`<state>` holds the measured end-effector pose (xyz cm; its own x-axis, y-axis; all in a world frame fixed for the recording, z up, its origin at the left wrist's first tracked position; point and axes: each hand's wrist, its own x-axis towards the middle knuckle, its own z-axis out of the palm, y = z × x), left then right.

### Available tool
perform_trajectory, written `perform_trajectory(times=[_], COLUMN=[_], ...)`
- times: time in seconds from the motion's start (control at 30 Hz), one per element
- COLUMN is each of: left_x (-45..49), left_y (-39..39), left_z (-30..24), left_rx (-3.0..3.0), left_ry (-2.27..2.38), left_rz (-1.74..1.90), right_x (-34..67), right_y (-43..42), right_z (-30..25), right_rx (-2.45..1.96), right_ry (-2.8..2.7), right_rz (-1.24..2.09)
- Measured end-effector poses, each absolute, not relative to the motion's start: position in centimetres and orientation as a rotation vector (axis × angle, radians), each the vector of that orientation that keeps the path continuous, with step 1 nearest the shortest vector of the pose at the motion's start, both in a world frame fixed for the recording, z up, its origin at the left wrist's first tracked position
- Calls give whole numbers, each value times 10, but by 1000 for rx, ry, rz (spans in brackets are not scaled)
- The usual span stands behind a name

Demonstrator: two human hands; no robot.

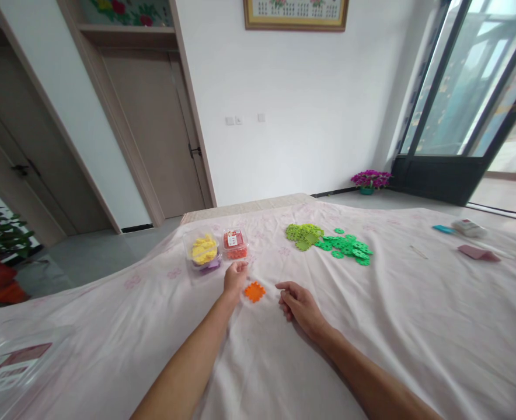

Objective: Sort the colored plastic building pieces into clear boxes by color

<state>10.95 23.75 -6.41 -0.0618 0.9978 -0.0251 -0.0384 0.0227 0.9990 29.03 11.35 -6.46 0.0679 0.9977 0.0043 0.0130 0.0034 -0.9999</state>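
My left hand (235, 277) is just in front of a small clear box of red-orange pieces (236, 252). Its fingers are bent together, and whatever may be between them is too small to make out. Flat on the cloth between my hands lies an orange square with notched edges (255, 291). To the right of that square, my right hand (300, 304) hovers or rests low over the cloth, index finger stretched out and the others loosely curled, holding nothing. A larger clear tub of yellow and purple pieces (204, 251) stands left of the small box.
Lime-green notched pieces (303, 235) and a pile of green discs (349, 248) lie further back on the right. A clear plastic lid or box (21, 367) is at the near left. On the far right are a blue item (443, 229), a white packet (469, 228) and folded pink paper (479, 253).
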Motion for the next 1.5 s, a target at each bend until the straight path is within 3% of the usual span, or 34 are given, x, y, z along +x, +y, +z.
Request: perform_trajectory(times=[0.43, 0.63, 0.8, 1.1, 1.4, 1.5], left_x=[114, 109, 85, -53, -110, -108], left_y=[146, 141, 156, 202, 179, 170], left_z=[-72, -75, -72, -52, -5, 15], left_rx=[2050, 1694, 1211, 272, 372, 657], left_ry=[1440, 1309, 1260, 1215, 1071, 1274], left_rz=[1047, 1203, 1565, 2115, 2236, 2217], right_x=[290, 291, 292, 291, 294, 294], right_y=[112, 111, 109, 110, 116, 116], right_z=[-71, -69, -68, -67, -69, -69], right_rx=[-1334, -1380, -1401, -1442, -1477, -1464], right_ry=[-1463, -1736, -1811, -1849, -1918, -1918], right_rz=[963, 690, 585, 611, 599, 559])
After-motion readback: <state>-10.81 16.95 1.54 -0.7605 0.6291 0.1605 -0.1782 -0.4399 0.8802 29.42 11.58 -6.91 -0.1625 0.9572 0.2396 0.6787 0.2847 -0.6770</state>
